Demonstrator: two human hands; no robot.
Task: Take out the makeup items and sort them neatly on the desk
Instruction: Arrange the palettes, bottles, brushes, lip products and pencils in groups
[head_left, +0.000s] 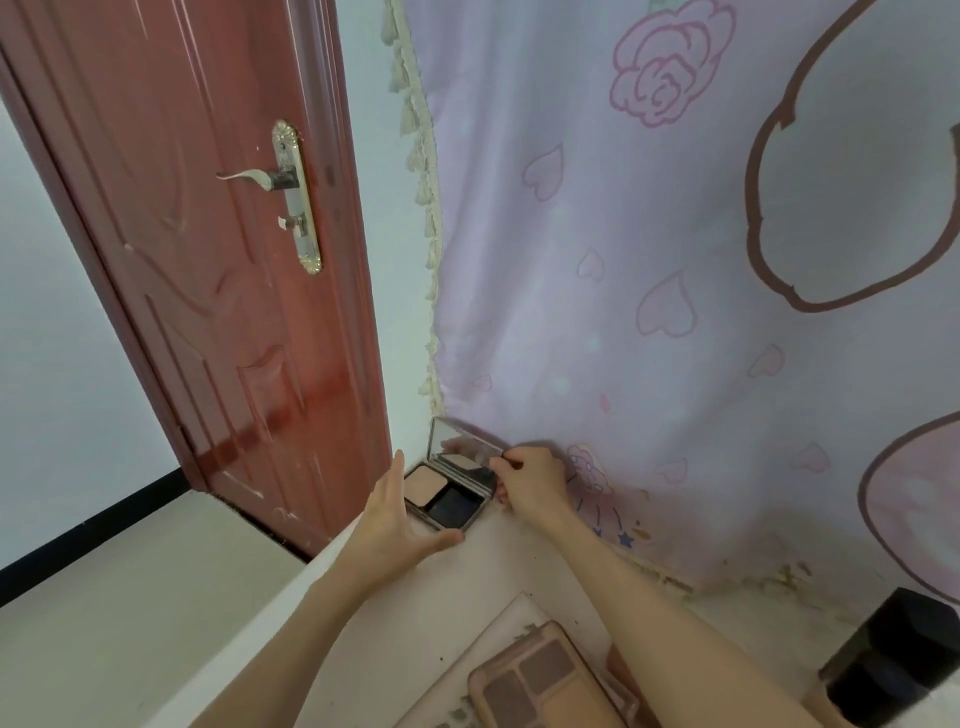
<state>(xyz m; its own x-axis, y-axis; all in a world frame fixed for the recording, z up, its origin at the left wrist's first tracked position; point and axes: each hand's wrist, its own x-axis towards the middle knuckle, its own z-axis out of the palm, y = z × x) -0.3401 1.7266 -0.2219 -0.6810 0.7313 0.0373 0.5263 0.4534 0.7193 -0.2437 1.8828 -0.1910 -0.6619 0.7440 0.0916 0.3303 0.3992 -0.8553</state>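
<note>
I see the powder compact (449, 493) sitting open at the far left corner of the desk (524, 551), close to the desk's left edge and right against the hanging cloth (675, 260); its mirrored lid (462, 447) stands up and leans back toward that cloth; my judgement is that the main risk lies here; if the lid is pushed too far the hinge may strain, and if the base is nudged leftward the whole compact could slide off the edge toward the floor by the door (208, 260); the pressed powder pan could crack on such a fall; the cloth is loose, so it gives the lid no firm backstop, and a snagged fold could tip the case.

My right hand (530, 486) has its fingers curled and pinches the right end of the lid near the hinge; it seems to steady or set the lid's angle; my left hand (397, 512) is spread wide, fingers straight, thumb stretched toward the compact's front corner; it looks to touch or nearly touch the base's front-left edge, though I cannot tell for sure that contact is made; it grips nothing.

Nearer to me lies 1 eyeshadow palette (545, 680), open, showing several pans, resting on a flat pale board (483, 654); 1 dark cylindrical container (893, 654) stands at the right; both sit well apart from the compact.
</note>
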